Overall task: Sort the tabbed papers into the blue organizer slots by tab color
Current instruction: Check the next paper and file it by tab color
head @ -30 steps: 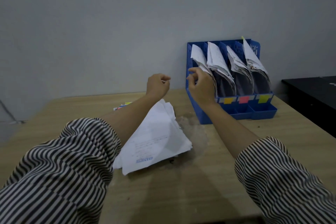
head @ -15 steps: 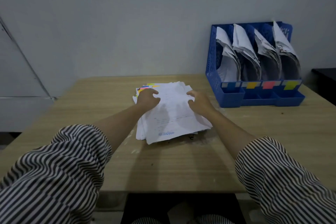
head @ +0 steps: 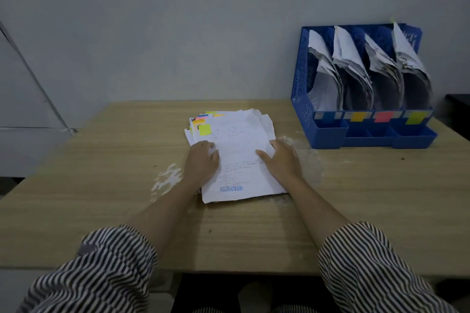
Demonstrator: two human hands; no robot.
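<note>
A stack of white papers (head: pixel 237 145) lies on the wooden table (head: pixel 101 185), with coloured tabs (head: pixel 204 129) sticking out at its far left; the top sheet carries a yellow-green tab and a blue "REJECTED" stamp. My left hand (head: pixel 202 160) rests on the stack's left edge, fingers lightly bent. On the right edge lies my right hand (head: pixel 279 160), thumb over the top sheet. The blue organizer (head: pixel 302 109) stands at the far right, its slots full of papers and labelled blue, orange, pink and yellow-green.
A grey wall runs behind the table. White scuffed patches (head: pixel 167 178) mark the wood left and right of the stack. A dark surface (head: pixel 457 101) shows at the far right edge. The table's front edge is near my striped sleeves.
Both hands came back from the organizer's left slot to the paper stack and now lie on its sides. The view shifted, so the organizer sits farther right.
</note>
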